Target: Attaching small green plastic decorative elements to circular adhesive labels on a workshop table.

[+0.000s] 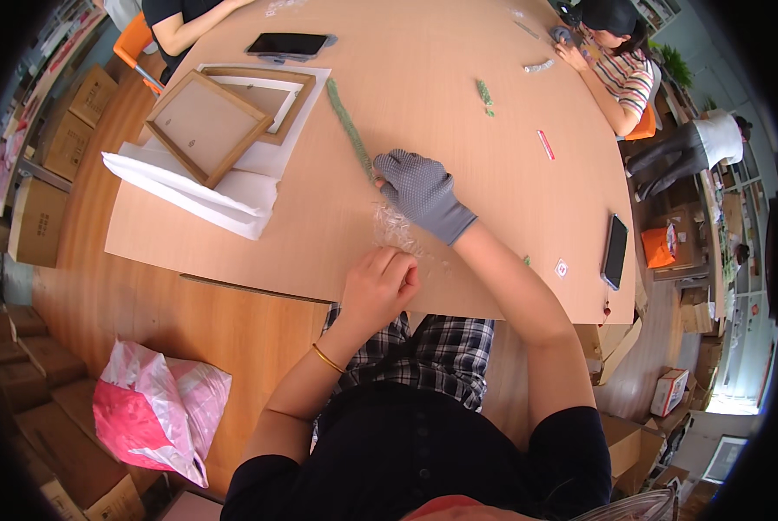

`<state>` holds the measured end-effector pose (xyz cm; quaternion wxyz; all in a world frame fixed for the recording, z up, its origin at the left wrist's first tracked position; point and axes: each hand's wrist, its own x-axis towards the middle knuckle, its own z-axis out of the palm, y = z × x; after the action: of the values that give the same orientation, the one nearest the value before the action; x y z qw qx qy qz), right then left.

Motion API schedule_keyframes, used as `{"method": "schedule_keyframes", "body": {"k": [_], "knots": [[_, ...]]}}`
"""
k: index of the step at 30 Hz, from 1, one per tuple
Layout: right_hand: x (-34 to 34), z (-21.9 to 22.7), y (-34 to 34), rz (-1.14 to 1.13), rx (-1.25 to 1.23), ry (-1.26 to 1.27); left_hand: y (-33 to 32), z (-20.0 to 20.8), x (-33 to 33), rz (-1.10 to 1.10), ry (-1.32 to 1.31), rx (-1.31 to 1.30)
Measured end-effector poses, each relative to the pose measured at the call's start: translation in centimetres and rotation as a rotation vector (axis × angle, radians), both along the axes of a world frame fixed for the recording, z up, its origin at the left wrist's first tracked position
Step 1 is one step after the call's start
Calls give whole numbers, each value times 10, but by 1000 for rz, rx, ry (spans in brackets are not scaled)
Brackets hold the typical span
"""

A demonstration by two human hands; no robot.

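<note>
Closest is the person's own dark button shirt [371,451], with black-and-white plaid trousers [445,347] just past it, under the edge of the tabletop [510,200]. The right hand [419,191], in a gray dotted glove, has its grip pinched small on the near end of a long green strand [347,122], which lies on the tabletop and points away, beside two wooden picture frames [206,128]. The bare left hand [382,282] curls its fingers near some small clear bits [392,224], but I cannot tell if its grip has anything inside.
</note>
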<state>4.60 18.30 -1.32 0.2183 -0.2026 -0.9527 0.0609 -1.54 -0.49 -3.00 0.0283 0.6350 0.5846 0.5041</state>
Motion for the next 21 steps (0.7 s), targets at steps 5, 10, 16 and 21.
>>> {"method": "schedule_keyframes", "body": {"k": [5,10,16,21], "knots": [[29,30,0,-32,-15,235,0,0,0,50,-21,-37],[115,59,1,-226,-94,303,2,-3,0,55,-72,-94],[203,47,-27,-373,-223,-12,1,0,3,74,-148,-139],[206,25,-53,-314,-251,64,2,-6,2,87,-139,-117]]}}
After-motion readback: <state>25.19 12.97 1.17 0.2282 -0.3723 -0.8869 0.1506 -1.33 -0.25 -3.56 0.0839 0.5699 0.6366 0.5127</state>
